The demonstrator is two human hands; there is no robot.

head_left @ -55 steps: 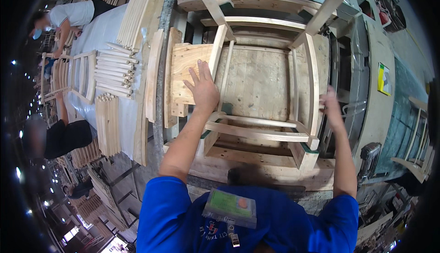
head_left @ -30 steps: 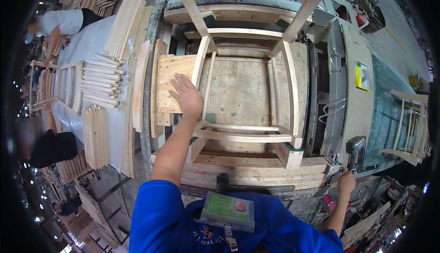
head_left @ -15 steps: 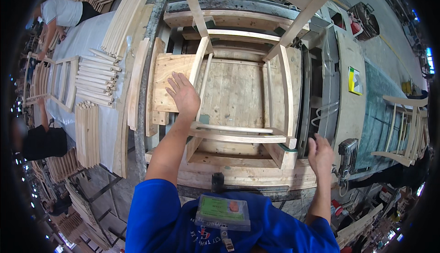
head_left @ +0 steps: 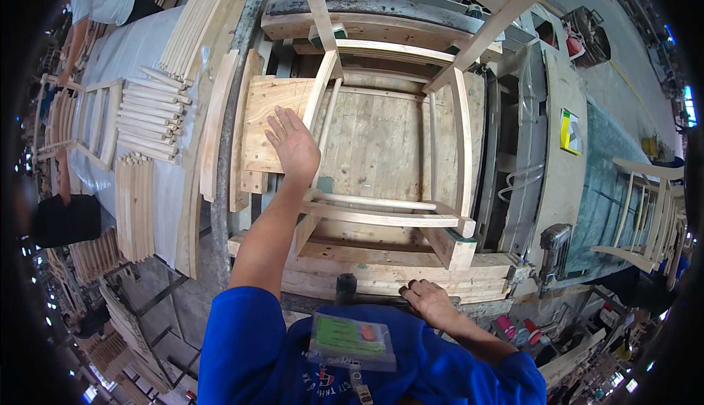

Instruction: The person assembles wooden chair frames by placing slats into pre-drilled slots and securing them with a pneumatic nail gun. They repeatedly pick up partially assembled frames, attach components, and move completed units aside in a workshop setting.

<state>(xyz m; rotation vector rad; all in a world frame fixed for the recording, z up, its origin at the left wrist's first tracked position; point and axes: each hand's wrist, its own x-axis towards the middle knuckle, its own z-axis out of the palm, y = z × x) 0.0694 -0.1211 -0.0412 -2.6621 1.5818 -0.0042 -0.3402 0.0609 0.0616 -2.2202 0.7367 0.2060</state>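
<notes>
A pale wooden chair frame (head_left: 460, 141) lies within a wooden clamping bed, its long legs rising at the far side. My left hand (head_left: 293, 144) is spread against the frame's left side, its fingers over a plywood block (head_left: 275, 93). Down by the bed's front beam, my right hand (head_left: 429, 304) hovers at or rests on a dark bar (head_left: 381, 299). Its fingers are apart and slightly bent; the thumb is hidden, and I cannot tell whether it touches the bar. A short black knob (head_left: 346, 285) stands left of this hand.
Stacked wooden slats (head_left: 150, 119) cover the plastic-draped table at left, where other people handle a chair part. To the right are a nail gun-like tool (head_left: 556, 247), a yellow-and-white packet (head_left: 570, 132) and another chair frame (head_left: 645, 214). Wooden beams surround the bed.
My right hand has swung left and nearer to me, from beside the frame's near right corner to the front bar. My left hand stays on the block and frame.
</notes>
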